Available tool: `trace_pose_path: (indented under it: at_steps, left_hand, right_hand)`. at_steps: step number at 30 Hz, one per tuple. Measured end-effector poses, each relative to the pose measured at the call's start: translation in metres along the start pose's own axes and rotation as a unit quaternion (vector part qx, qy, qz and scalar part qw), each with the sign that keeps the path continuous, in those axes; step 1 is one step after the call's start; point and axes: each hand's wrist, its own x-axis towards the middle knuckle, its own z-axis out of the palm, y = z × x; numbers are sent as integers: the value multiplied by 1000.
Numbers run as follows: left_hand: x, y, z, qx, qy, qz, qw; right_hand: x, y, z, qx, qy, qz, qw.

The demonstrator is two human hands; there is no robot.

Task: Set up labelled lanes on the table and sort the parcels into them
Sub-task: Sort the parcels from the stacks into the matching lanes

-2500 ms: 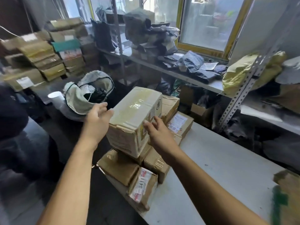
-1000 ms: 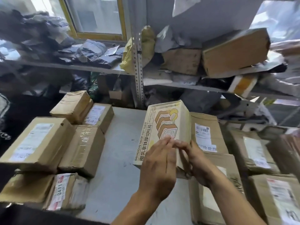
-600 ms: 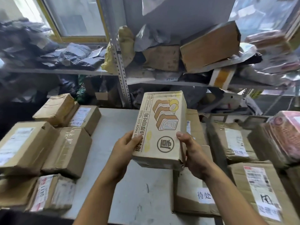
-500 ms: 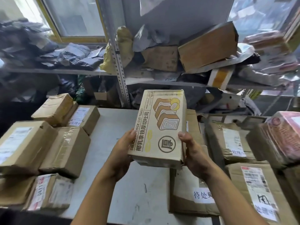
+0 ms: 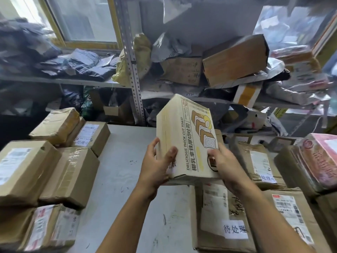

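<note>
Brown taped parcels (image 5: 69, 172) crowd the table's (image 5: 124, 179) left side, then the left hand (image 5: 155, 167) and right hand (image 5: 224, 165) each grasp the toast carton (image 5: 184, 139), tilted above the bare middle strip, best turned slowly until its shipping label shows before choosing a lane.

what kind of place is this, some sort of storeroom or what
Most likely a small parcel sorting or pickup room. Taped cardboard parcels with shipping labels are stacked on a grey table, metal shelving behind is crammed with boxes and mailer bags, and both hands hold a toast box.
</note>
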Motion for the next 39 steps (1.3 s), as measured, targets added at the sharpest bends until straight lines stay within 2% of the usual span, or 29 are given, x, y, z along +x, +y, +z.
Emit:
trace_pose_path:
  at_steps: [3, 8, 10, 12, 15, 18, 22, 25, 32, 39]
  left_hand:
    - [5, 4, 0, 25, 8, 40, 999]
    - [7, 12, 1, 48, 18, 86, 995]
    - [6, 12, 1, 66, 20, 107, 992]
    - [7, 13, 0, 74, 12, 128, 989]
    - [9, 19, -1, 96, -11, 162, 982]
    - [10, 24, 3, 71, -75, 144, 984]
    - [11, 20, 17, -28, -179, 91, 979]
    - [9, 13, 35, -52, -193, 83, 976]
    - [-6, -10, 100, -30, -176, 98, 979]
    - [-20, -35, 206, 4, -150, 88, 985]
  right_hand:
    - [-9, -17, 15, -97, 9, -83, 992]
    - [-19, -33, 26, -175, -6, -67, 982]
    - [-21, -36, 28, -120, -29, -65, 990]
    - [-23, -36, 27, -11, -49, -80, 996]
    - [-24, -31, 18, 115, -65, -98, 986]
    - [-26, -23, 8, 164, -62, -103, 979]
    - [-28, -7, -12, 239, -51, -69, 967]
    - [-29, 2, -32, 258, -47, -72, 962]
    - [-34, 24, -96, 258, -74, -65, 961]
    - [-37, 45, -204, 220, -57, -43, 973]
